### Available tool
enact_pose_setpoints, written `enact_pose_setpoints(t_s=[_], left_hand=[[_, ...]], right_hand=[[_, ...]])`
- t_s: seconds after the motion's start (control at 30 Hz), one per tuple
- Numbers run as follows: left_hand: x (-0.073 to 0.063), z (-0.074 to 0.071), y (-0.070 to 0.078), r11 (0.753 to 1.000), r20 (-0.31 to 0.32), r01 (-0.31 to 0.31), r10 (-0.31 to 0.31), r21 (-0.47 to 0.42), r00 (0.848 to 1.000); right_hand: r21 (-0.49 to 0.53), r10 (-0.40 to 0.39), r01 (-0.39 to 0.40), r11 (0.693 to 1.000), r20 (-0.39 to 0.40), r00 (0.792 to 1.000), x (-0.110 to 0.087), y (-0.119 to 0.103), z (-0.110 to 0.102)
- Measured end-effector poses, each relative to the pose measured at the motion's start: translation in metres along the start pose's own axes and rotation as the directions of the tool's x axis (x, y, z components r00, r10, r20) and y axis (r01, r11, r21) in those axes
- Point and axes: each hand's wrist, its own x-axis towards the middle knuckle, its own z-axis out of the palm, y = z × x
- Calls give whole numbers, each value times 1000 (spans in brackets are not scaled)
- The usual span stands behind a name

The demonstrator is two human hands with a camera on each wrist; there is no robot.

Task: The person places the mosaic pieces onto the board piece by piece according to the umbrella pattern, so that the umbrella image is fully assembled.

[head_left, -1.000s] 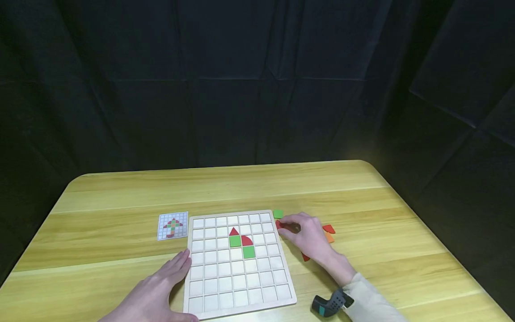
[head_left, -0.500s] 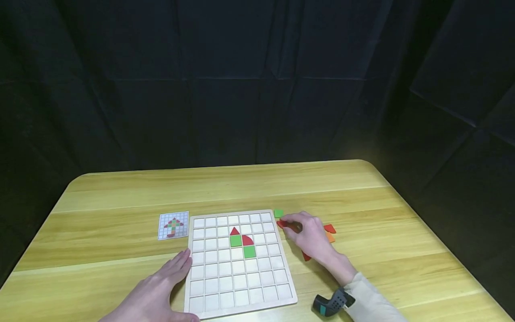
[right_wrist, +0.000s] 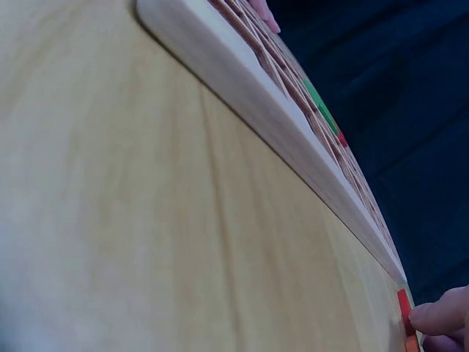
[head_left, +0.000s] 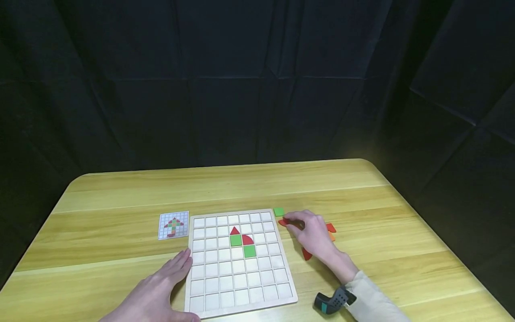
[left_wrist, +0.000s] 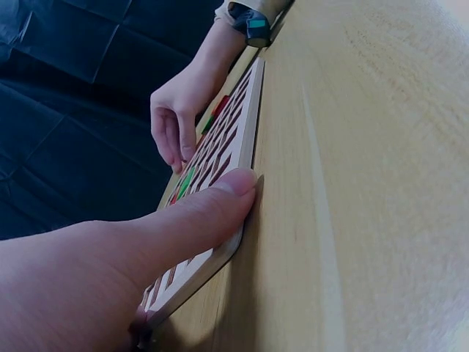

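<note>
A white gridded wooden board [head_left: 225, 269] lies on the table, holding a red triangle [head_left: 234, 231], a red quarter-circle [head_left: 247, 239] and two green squares [head_left: 250, 251]. My left hand [head_left: 157, 286] rests against its near left corner, fingers straight along the left side; in the left wrist view the thumb [left_wrist: 198, 220] presses the frame's edge. Just past the board's right side, my right hand [head_left: 311, 232] has thumb and curled index finger at a small red piece [head_left: 282, 222]. In the right wrist view the thumb touches that red piece [right_wrist: 404, 308], its outline partly hidden by the fingers.
A green square [head_left: 279, 212] lies beyond the right fingertips. More red pieces [head_left: 307, 254] and an orange one [head_left: 331, 236] are scattered around the right hand. Left of the board is a small pattern card [head_left: 173, 225]. A dark curtain [head_left: 241, 112] hangs behind the table.
My right hand has shifted slightly right, away from the board's edge, and the red piece at its fingertips has moved with it. The left hand stays at the board's corner.
</note>
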Motion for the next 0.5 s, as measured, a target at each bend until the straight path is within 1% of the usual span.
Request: enact_pose_setpoints(t_s=[0.23, 0.3, 0.4, 0.5], left_hand=[[1, 1, 0, 1000, -6, -1, 1, 0, 1000], [1, 1, 1, 1000, -2, 12, -12, -11, 1000], [1, -1, 3, 999, 3, 27, -27, -28, 1000], [0, -1, 3, 999, 5, 33, -33, -31, 999]], right_hand=[[-16, 27, -27, 999, -43, 999, 0, 2, -3], [-13, 32, -33, 999, -36, 999, 1, 1, -2], [6, 42, -42, 999, -3, 999, 1, -1, 0], [22, 40, -41, 999, 16, 999, 3, -3, 2]])
